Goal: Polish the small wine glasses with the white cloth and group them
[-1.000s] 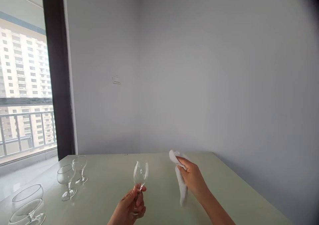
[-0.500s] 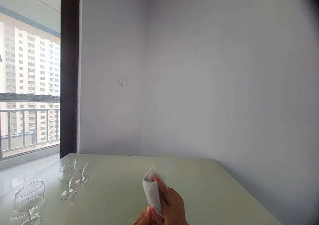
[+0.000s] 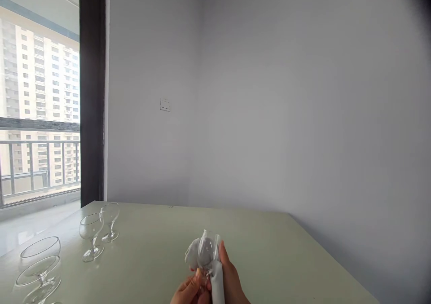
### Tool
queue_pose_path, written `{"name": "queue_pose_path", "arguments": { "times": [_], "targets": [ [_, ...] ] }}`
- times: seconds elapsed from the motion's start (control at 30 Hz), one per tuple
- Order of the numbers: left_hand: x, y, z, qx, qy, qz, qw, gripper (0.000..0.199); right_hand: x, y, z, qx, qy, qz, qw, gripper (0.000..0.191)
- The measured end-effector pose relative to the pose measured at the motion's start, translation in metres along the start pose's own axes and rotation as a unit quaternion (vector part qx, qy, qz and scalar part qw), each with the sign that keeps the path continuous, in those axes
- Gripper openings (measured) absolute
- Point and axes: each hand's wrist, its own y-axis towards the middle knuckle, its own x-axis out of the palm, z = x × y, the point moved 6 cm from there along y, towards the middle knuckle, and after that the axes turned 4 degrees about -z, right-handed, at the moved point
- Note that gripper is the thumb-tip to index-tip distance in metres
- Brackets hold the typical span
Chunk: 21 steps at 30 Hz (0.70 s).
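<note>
Near the front middle of the table, a clear stemmed glass (image 3: 208, 248) is held upright, its bowl partly wrapped by a white cloth (image 3: 218, 282). My left hand (image 3: 189, 289) pinches the glass low, around its stem; the foot is hidden by the fingers. On the right side of the bowl, my right hand (image 3: 230, 275) is closed round the cloth, pressing it to the glass with the thumb raised along the side. Part of the cloth also shows left of the bowl.
Several more stemmed glasses stand at the table's left: one at the back (image 3: 110, 218), one in front of it (image 3: 91, 234), others nearer (image 3: 42, 277). The pale green table (image 3: 151, 250) meets grey walls behind. A dark-framed window is at far left.
The cloth, folded over and hiding the glass before, has opened so the bowl shows. My right hand has turned and shifted slightly lower. The view has tilted a little.
</note>
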Motion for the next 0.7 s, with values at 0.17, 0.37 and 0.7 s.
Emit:
{"name": "queue_pose_path", "arguments": {
  "times": [0.17, 0.37, 0.7],
  "targets": [
    [-0.025, -0.006, 0.016, 0.067, 0.099, 0.171, 0.978, 0.054, -0.010, -0.010, 0.008, -0.171, -0.221, 0.132, 0.951, 0.067],
    [-0.019, -0.014, 0.018, 0.088, 0.173, 0.224, 0.955, 0.082, 0.008, -0.031, -0.017, -0.381, -0.535, 0.133, 0.742, 0.046],
    [-0.014, -0.027, 0.037, 0.094, 0.170, 0.251, 0.948, 0.069, 0.048, -0.052, -0.037, -0.424, -0.766, 0.189, 0.444, 0.045]
  ]
}}
